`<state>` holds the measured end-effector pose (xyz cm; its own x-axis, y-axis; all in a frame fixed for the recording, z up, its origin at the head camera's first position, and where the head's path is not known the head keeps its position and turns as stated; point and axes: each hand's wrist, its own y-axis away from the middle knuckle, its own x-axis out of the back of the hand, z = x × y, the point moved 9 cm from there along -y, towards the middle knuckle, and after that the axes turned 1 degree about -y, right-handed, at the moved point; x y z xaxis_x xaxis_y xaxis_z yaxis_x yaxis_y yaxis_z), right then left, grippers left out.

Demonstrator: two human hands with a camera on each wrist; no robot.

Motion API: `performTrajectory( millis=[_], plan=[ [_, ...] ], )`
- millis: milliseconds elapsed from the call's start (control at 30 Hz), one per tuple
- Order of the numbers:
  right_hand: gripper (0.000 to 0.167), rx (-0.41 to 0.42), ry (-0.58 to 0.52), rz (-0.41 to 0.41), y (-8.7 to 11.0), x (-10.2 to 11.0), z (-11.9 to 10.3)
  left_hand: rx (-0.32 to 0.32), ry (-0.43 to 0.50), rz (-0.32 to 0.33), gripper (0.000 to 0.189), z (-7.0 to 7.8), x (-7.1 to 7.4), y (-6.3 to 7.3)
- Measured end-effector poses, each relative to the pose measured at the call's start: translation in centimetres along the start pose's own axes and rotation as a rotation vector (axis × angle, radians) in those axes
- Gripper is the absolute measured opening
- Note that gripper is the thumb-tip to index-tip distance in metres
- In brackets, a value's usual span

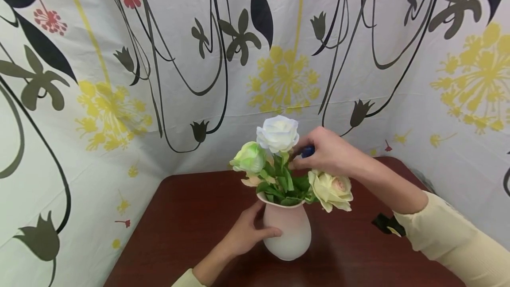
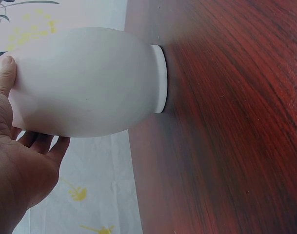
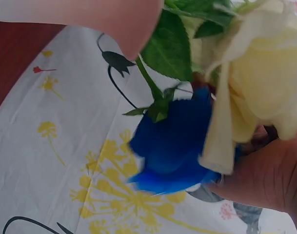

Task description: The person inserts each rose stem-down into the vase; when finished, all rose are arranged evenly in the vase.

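Note:
A vase (image 1: 292,234), pale pink at the neck and whiter below, stands upright on the table. My left hand (image 1: 248,230) grips its left side, thumb across the front; in the left wrist view the fingers wrap behind the vase (image 2: 89,83). Above the rim, my right hand (image 1: 324,152) pinches a blue rose (image 1: 307,151), mostly hidden by the fingers. In the right wrist view this blue rose (image 3: 175,141) hangs beside the vase mouth. A white rose (image 1: 277,133), a green rose (image 1: 249,157) and a cream rose (image 1: 330,189) stick out of the vase among green leaves.
The dark red-brown table (image 1: 191,220) has rounded back corners. A small black object (image 1: 388,225) with a pale yellow part lies at the right, near my right sleeve (image 1: 450,234). White flower-patterned cloth (image 1: 179,101) hangs behind and around the table.

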<state>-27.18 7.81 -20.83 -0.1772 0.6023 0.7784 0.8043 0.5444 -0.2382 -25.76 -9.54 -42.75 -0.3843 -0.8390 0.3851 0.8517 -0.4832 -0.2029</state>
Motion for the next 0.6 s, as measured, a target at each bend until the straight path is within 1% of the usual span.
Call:
performTrajectory(
  millis=[133,233,467,533,600],
  plan=[
    [0.013,0.001,-0.020,0.017,-0.1,0.6,0.0,-0.004,-0.007,0.006,0.086,0.0,0.0,0.0],
    [0.013,-0.012,-0.044,0.016,-0.5,0.6,0.0,-0.004,-0.009,0.011,0.086,0.0,0.1,0.0],
    [0.014,-0.072,-0.175,0.004,-1.3,-0.1,0.5,-0.005,0.002,0.006,0.085,0.0,0.0,0.0],
    [0.011,-0.068,-0.197,0.001,-1.4,-0.1,0.5,-0.006,0.003,0.005,0.084,0.0,0.0,0.0],
    [0.008,-0.051,-0.194,-0.003,-1.4,-0.1,0.5,-0.004,0.006,0.004,0.084,0.0,0.0,0.0]
  ],
)
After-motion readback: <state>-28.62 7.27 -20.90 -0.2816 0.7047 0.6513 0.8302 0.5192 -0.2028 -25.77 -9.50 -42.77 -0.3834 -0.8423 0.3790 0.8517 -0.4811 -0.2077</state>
